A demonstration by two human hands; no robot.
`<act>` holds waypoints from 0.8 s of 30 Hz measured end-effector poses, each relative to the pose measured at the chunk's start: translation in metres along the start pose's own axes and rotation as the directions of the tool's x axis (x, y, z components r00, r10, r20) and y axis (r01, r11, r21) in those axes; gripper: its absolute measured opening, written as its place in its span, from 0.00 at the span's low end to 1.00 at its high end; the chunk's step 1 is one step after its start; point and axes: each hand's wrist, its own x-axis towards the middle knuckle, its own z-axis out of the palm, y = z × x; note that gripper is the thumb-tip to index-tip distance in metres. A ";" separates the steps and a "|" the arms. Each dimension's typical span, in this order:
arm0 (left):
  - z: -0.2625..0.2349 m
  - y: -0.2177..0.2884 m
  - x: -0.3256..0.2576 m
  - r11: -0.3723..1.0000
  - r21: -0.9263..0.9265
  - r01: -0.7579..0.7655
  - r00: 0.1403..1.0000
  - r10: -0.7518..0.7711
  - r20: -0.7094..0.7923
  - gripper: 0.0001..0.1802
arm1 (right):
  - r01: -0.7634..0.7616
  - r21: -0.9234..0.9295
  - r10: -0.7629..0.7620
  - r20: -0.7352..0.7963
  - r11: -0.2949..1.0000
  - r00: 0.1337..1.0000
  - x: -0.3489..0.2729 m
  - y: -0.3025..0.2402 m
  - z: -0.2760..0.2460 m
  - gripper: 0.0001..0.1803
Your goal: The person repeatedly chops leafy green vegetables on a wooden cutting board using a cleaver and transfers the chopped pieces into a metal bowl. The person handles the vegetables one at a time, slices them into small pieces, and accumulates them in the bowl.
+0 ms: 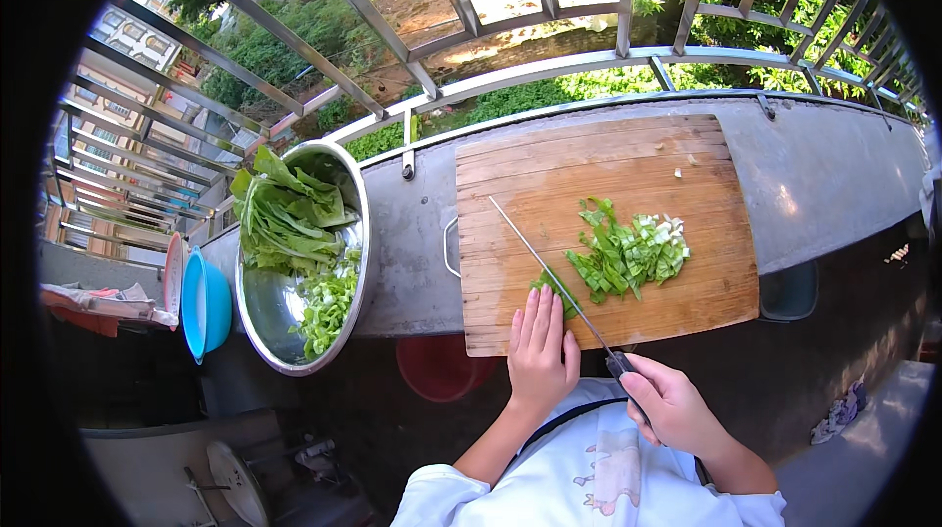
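On the wooden cutting board (628,149) lies a loose pile of chopped green lettuce (633,257), paler toward its right side. My right hand (672,404) is closed around the dark handle of a kitchen knife (540,259). Its long blade slants up and left over the board, edge-on to the view. Just left of the blade, my left hand (540,336) lies flat with straight fingers at the board's near edge. Its fingertips rest on a small piece of lettuce leaf (542,281), partly hidden under them and the blade.
A steel bowl (365,233) of whole leaves and chopped greens stands left of the board on the grey ledge (417,272). Farther left is a blue basin (218,306). A red tub (432,375) sits below the ledge. Metal railings (579,61) run along the far side.
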 end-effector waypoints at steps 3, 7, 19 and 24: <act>-0.001 0.001 0.000 1.000 0.007 0.002 1.000 -0.002 0.031 0.26 | 0.020 -0.033 -0.019 0.004 0.999 1.000 0.011 -0.005 0.005 0.19; -0.002 0.001 0.001 1.000 0.013 0.000 0.999 -0.001 0.050 0.27 | 0.060 -0.015 -0.059 0.055 0.998 0.997 0.043 -0.021 0.008 0.19; -0.006 0.003 -0.001 0.995 0.061 0.081 0.997 -0.081 0.001 0.26 | 0.089 -0.019 -0.089 -0.002 0.996 0.996 0.026 -0.027 0.001 0.19; -0.008 -0.002 -0.006 0.995 -0.005 0.099 0.995 -0.099 -0.025 0.25 | 0.037 -0.001 -0.037 0.039 0.999 0.999 0.000 -0.016 -0.003 0.20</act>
